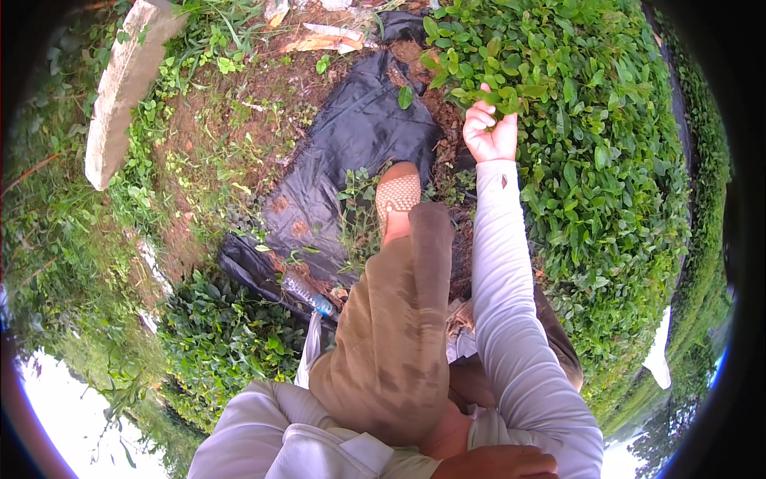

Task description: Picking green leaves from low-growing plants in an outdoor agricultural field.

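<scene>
My right hand (489,133) reaches forward to the near edge of a dense, leafy green bush (598,155). Its thumb and fingers close around a small leafy shoot (507,100), and leaves hide some of the fingertips. Low in the view, my left hand (497,462) lies across the front of my body. Its fingers look curled, but the picture's edge cuts it off, so whether it holds anything is unclear. Between my foot in a woven shoe (400,191) and the bush runs a strip of brown soil and dry litter.
Wrinkled black plastic sheeting (371,114) covers ground ahead of my foot. A clear plastic bottle (306,293) lies left of my knee, near a darker shrub (230,332). Farther left, a pale slab (122,96) rests among weeds. Peeled, bark-like pieces (332,39) lie at the top.
</scene>
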The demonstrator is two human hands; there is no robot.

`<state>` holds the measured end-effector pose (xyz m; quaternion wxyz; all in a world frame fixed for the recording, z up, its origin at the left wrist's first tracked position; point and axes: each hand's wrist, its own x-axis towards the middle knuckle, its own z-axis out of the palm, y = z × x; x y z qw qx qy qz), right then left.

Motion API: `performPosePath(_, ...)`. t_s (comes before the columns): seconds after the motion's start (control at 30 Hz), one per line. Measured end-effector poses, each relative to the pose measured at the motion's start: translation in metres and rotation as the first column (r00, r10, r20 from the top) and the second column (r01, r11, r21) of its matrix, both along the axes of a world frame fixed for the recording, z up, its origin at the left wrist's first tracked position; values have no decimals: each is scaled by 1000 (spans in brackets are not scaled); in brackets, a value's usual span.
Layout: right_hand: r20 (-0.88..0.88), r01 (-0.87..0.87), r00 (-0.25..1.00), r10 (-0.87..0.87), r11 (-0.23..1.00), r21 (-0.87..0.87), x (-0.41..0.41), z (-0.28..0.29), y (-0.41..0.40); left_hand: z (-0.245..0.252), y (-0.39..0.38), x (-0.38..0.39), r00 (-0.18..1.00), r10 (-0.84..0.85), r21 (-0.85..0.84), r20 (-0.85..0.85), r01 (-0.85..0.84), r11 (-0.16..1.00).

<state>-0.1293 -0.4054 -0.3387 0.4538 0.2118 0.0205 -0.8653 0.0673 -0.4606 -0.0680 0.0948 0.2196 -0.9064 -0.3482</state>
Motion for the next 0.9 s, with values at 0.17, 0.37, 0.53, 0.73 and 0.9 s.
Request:
performPosePath(0.17,29,-21,999,19,998,55,-6,6,4,-1,1,1,1000,-12,22,13,11,1000)
performPosePath(0.37,-203,99,978,52,741,664,6,10,12,-2,0,-1,999,-17,44,30,16,999)
performPosePath(0.53,-442,145,588,677,450,881,46,55,16,-1,3,-5,999,-27,58,47,24,998)
performPosePath(0.73,-420,-200,702,576,725,659,78,73,23,3,8,-10,998,-54,64,30,52,997)
performPosePath(0.9,-297,-89,879,373,741,666,77,39,40,5,9,-13,995,-65,96,74,58,994)
